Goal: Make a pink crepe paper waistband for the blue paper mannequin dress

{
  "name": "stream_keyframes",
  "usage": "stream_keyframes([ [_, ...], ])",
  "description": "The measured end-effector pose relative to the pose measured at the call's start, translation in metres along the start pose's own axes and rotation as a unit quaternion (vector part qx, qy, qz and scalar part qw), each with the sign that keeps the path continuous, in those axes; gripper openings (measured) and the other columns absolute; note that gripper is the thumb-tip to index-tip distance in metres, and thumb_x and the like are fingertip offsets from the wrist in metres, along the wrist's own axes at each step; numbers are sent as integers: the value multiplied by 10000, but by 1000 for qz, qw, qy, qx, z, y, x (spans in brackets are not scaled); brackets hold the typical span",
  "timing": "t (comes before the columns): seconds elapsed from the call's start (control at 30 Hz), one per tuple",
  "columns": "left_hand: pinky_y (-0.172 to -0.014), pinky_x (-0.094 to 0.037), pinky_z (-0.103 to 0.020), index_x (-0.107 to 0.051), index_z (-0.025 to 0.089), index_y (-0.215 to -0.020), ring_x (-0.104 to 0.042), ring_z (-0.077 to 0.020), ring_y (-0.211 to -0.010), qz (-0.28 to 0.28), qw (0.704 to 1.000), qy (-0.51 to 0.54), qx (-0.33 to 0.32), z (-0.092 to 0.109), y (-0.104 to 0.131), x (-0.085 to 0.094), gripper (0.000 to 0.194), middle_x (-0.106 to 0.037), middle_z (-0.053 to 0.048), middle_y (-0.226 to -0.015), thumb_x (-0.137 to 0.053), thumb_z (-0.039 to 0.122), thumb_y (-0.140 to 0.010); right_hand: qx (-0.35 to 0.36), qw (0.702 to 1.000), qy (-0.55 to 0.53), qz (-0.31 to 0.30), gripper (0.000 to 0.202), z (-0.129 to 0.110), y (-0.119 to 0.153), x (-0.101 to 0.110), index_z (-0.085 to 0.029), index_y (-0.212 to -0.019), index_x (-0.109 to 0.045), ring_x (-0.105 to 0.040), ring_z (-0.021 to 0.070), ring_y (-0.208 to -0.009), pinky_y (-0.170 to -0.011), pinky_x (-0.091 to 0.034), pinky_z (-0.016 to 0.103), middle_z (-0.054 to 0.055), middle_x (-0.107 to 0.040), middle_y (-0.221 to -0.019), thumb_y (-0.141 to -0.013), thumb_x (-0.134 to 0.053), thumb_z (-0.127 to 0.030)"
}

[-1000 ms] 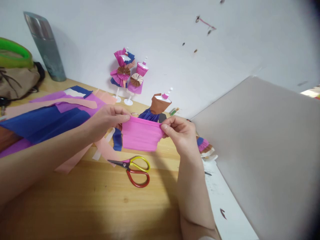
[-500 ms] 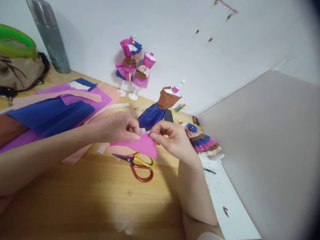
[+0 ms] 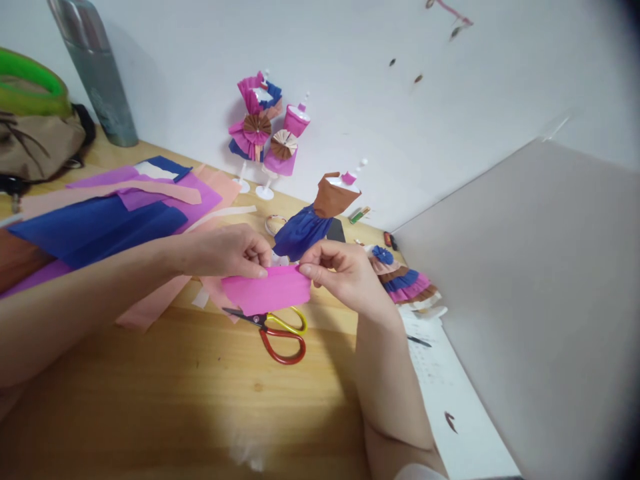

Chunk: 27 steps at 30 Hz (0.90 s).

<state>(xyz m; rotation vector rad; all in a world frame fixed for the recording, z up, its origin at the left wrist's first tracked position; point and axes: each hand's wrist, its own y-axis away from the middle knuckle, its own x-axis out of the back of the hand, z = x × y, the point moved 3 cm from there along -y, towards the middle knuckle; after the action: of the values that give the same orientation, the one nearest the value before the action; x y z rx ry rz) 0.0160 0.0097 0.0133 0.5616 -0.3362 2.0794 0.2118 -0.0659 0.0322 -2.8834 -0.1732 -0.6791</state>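
Note:
A pink paper strip is stretched between both hands above the wooden table. My left hand pinches its top edge near the middle, fingers curled. At the strip's upper right corner, my right hand grips it between thumb and forefinger. Scissors with one red and one yellow handle lie below the strip, their blades partly covered by it. Just behind the hands stands a small dress form with a brown top and a blue skirt.
Blue, purple and peach paper sheets lie at left, near a bag and a bottle. Two dressed forms stand by the wall. A ruffled dress and white paper are at right.
My left hand has slid slightly left along the top edge of the pink strip. The strip now hangs flatter, with its lower left part spread further down. The right hand has hardly moved.

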Motion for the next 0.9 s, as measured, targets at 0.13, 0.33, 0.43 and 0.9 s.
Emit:
stream_keyframes([
  [0.13, -580, -415, -196, -750, 200, -755, -613, -114, -622, -30, 1000, 3, -8, -5, -1, 1, 79, -709, 21, -689, -678, 206, -722, 5, 1000, 5, 0, 185, 1, -1, 0, -175, -682, -657, -513, 96, -536, -494, -407, 220, -12, -629, -605, -772, -749, -308],
  [0.33, -559, -394, -196, -735, 203, -742, -566, -92, -552, -49, 998, -39, -28, -5, 0, 3, 91, -661, 42, -617, -648, 178, -742, 0, 1000, -5, -3, 159, 3, -3, -2, -176, -687, -676, -520, 98, -536, -499, -413, 230, -12, -638, -615, -770, -738, -296],
  [0.43, -569, -404, -202, -747, 204, -767, -586, -102, -581, -42, 998, -38, -14, -8, 0, 5, 92, -687, 29, -654, -656, 211, -757, 5, 1000, -3, 13, 169, 3, -3, 0, -179, -670, -665, -508, 99, -522, -493, -407, 237, -15, -628, -604, -767, -738, -296],
  [0.9, -489, -393, -187, -703, 179, -693, -582, -97, -526, 50, 996, 61, 35, -9, -4, 16, 72, -666, 13, -595, -655, 233, -694, 26, 994, 19, 105, 129, 1, -4, 10, -182, -690, -650, -546, 122, -580, -550, -432, 265, 5, -638, -646, -756, -684, -288],
])
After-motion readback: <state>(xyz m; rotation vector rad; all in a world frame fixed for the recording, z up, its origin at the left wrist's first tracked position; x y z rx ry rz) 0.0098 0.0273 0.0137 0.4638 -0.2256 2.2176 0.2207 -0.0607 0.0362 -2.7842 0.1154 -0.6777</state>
